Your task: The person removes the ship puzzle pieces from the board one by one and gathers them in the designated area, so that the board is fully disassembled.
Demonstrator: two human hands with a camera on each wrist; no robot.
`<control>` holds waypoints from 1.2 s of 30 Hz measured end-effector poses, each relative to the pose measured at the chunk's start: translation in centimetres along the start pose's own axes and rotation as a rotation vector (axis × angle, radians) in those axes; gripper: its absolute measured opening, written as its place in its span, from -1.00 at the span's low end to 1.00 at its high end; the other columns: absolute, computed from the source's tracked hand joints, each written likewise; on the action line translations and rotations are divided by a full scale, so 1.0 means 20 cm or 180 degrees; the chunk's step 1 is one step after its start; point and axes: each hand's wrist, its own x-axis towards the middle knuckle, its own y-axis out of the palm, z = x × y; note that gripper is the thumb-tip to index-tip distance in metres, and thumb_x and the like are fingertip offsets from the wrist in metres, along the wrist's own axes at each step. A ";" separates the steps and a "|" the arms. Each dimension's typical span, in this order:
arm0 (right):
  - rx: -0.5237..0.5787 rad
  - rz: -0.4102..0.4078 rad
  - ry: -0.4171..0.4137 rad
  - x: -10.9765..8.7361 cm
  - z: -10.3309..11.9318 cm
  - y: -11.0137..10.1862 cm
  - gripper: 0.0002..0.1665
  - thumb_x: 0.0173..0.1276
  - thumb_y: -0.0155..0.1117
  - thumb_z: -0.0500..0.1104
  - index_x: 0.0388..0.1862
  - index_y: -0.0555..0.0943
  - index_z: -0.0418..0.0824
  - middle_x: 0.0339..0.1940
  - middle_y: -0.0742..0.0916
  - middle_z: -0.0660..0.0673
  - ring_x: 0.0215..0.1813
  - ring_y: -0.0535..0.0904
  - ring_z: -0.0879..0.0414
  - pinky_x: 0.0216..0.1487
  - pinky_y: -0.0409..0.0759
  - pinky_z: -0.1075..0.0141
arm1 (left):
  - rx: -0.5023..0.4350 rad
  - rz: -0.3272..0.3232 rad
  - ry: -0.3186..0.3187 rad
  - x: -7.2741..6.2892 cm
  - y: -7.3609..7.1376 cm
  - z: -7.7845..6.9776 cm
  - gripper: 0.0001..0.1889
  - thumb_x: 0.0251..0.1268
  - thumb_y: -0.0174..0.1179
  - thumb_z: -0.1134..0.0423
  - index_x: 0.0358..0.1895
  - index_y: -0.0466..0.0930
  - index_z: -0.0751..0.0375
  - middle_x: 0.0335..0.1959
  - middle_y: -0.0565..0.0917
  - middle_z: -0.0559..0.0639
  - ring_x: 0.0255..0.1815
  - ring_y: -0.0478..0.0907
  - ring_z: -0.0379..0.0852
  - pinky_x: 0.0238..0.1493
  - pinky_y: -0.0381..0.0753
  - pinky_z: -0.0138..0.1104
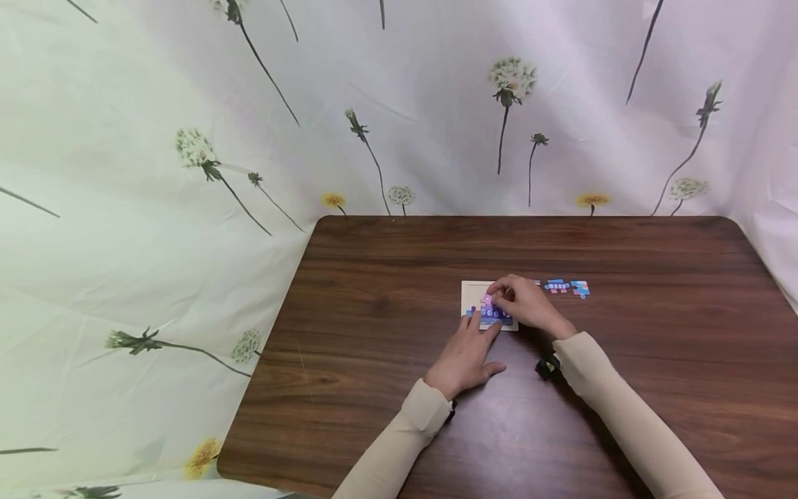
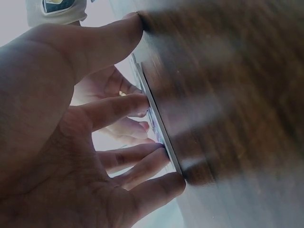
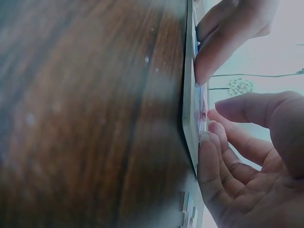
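A jigsaw puzzle board (image 1: 472, 290) with a pale frame lies on the table, partly filled with purple, blue and pink pieces. My left hand (image 1: 464, 357) rests at its near edge, fingers spread and fairly straight, with fingertips on the board (image 2: 159, 128). Over the board's right side is my right hand (image 1: 526, 303), its thumb and fingertips drawn together at a pink puzzle piece (image 1: 488, 299). From the right wrist, the right hand's fingers (image 3: 213, 161) touch the board's surface. They hide part of the pink piece.
Loose puzzle pieces, among them a blue one (image 1: 580, 288) and a blue-and-pink one (image 1: 557, 285), lie right of the board, beyond my right hand. The brown wooden table (image 1: 349, 291) meets a white curtain (image 1: 436, 138) printed with dandelions at its far and left edges.
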 end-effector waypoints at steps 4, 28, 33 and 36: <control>0.0008 -0.0007 -0.0034 0.00 0.00 0.00 -0.82 0.49 0.29 -0.26 -0.02 0.75 -0.24 -0.18 0.70 -0.16 -0.19 0.62 0.04 -0.17 0.55 0.23 | 0.0003 0.0012 -0.0004 0.00 0.00 0.00 -0.23 0.33 0.37 -0.21 0.52 0.43 0.05 0.42 0.40 0.22 0.35 0.40 0.11 0.29 0.62 -0.21; 0.0264 0.0131 -0.0059 0.00 0.01 -0.03 -0.85 0.51 0.24 -0.31 0.01 0.58 -0.22 -0.11 0.78 -0.23 -0.10 0.70 -0.04 -0.03 0.66 0.03 | -0.0043 0.0073 -0.0083 0.02 0.01 0.00 -0.22 0.34 0.36 -0.22 0.54 0.40 0.02 0.50 0.36 0.22 0.45 0.36 0.14 0.38 0.57 -0.17; 0.0318 0.0125 0.0000 0.00 0.01 -0.03 -0.89 0.55 0.24 -0.27 0.00 0.59 -0.21 -0.16 0.78 -0.19 -0.17 0.65 0.04 -0.11 0.60 0.20 | -0.0057 0.0094 -0.0100 0.02 0.01 0.00 -0.21 0.34 0.35 -0.22 0.55 0.40 0.02 0.48 0.37 0.21 0.44 0.36 0.13 0.36 0.59 -0.18; 0.0392 0.0103 0.0008 0.00 0.00 -0.03 -0.87 0.56 0.24 -0.27 0.02 0.60 -0.22 -0.16 0.78 -0.19 -0.18 0.64 0.05 -0.12 0.57 0.25 | -0.0055 0.0095 -0.0106 0.02 0.01 0.00 -0.21 0.34 0.35 -0.22 0.55 0.40 0.02 0.49 0.37 0.22 0.46 0.36 0.14 0.36 0.59 -0.18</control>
